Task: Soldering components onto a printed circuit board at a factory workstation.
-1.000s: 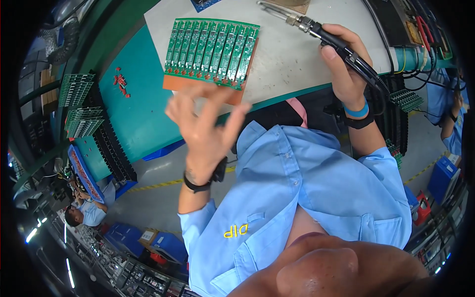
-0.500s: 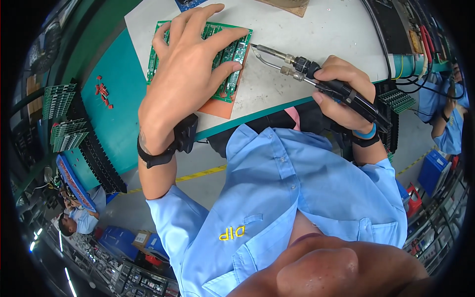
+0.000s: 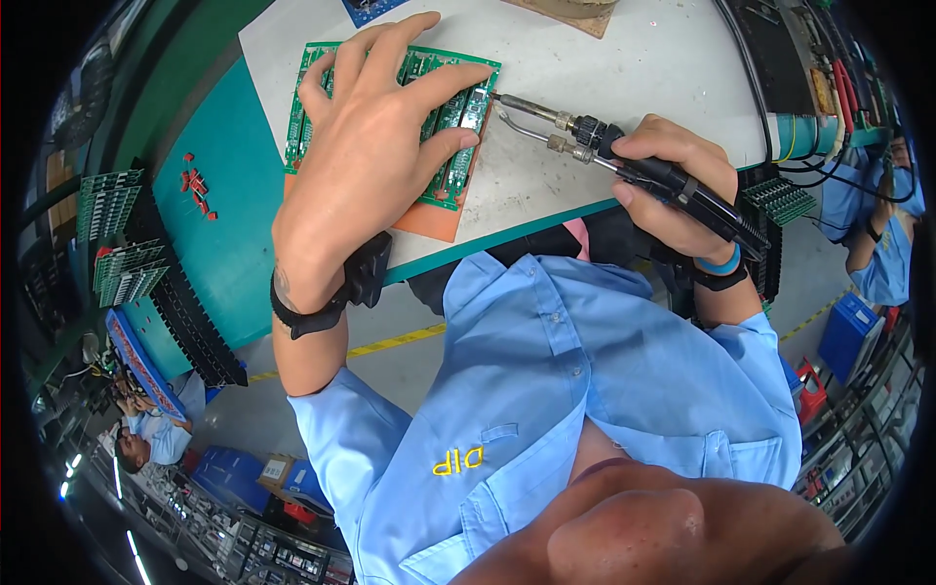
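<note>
My left hand lies spread over a green circuit board panel, with fingertips on its face and thumb near the right edge. The palm hides much of the panel. Beneath it, an orange-brown plate sticks out at the near side. In my right hand is a soldering iron with a curved metal wire-feed tube beside its shaft. The iron points left, its tip at the panel's right edge; whether it touches cannot be made out.
Small red components are scattered on the teal mat at left. Black racks hold upright green boards. More boards stand at right, near black cables. A brown board lies at the far edge.
My right hand and the soldering iron have shifted slightly left, bringing the tip closer to the panel's edge. My left hand keeps nearly the same spread on the panel.
</note>
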`<state>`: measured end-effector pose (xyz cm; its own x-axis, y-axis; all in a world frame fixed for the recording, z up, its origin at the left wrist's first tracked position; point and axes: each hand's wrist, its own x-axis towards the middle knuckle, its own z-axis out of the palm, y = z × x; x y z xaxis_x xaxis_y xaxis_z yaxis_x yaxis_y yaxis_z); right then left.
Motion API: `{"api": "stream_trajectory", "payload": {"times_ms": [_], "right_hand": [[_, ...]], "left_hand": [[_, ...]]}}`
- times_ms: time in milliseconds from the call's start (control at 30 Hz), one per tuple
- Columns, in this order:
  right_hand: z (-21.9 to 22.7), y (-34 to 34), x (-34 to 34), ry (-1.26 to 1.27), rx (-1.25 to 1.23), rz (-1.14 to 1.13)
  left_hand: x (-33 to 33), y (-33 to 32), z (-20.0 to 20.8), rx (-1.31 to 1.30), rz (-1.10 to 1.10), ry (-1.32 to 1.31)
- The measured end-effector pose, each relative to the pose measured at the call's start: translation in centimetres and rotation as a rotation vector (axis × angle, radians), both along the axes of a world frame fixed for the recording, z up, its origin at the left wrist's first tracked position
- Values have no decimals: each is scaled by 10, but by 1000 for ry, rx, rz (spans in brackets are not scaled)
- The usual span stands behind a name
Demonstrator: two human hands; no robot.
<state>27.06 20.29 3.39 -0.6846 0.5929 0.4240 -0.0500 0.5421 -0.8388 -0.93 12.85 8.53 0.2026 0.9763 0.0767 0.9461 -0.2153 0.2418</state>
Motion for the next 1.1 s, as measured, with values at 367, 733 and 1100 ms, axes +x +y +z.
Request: {"api": "stream_trajectory", "payload": {"times_ms": [367, 733, 1100], "right_hand": [[4, 0, 1, -40, -15, 24], [1, 4, 7, 52, 2, -84], [-10, 14, -12, 206, -106, -323]], "left_hand": [[12, 2, 16, -101, 50, 33], [-6, -5, -4, 15, 16, 2], [47, -68, -22, 261, 321, -129]]}}
